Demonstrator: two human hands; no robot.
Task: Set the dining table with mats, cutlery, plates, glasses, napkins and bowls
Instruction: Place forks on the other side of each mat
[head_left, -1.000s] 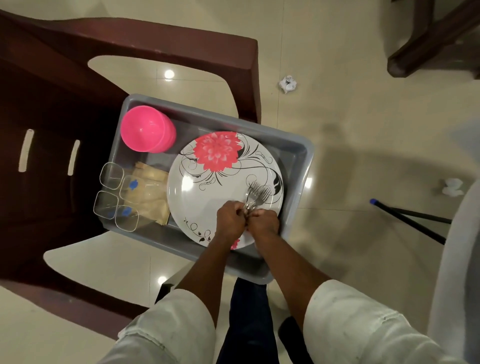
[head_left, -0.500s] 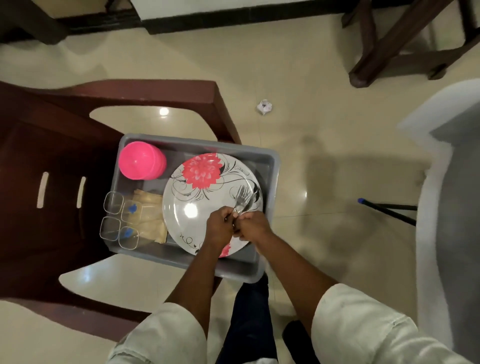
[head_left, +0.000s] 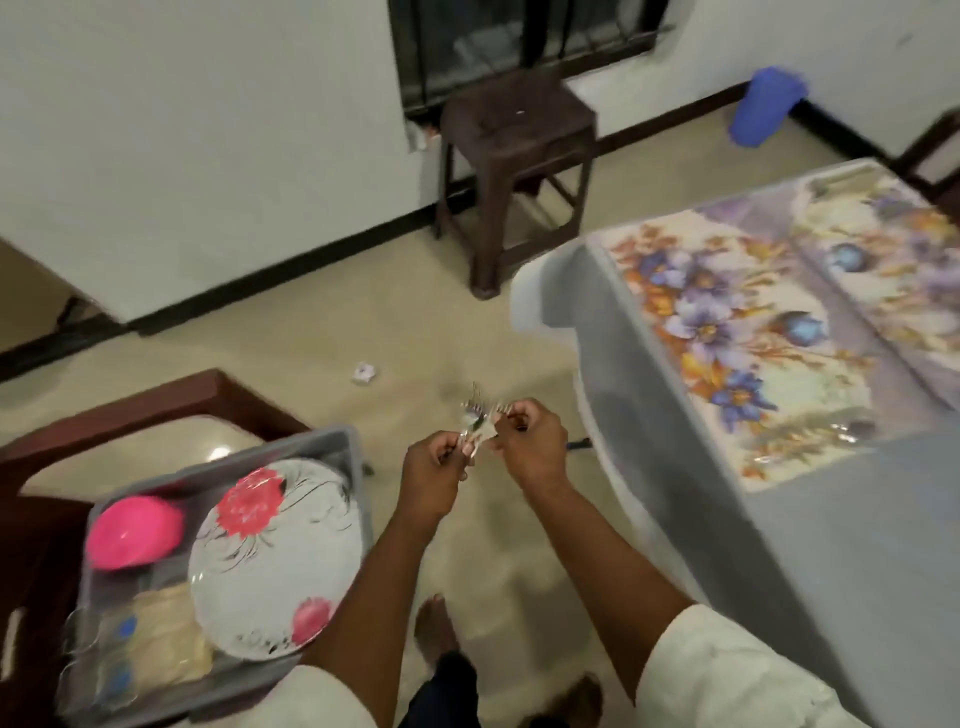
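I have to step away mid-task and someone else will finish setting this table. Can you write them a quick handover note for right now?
Left hand and right hand both grip a bunch of metal forks, held in the air between the grey plastic tub and the grey dining table.
Done: two floral place mats lie on the table.
Left: cutlery to lay down. In the tub: white flowered plate, pink plastic bowls, clear glasses, beige napkins.
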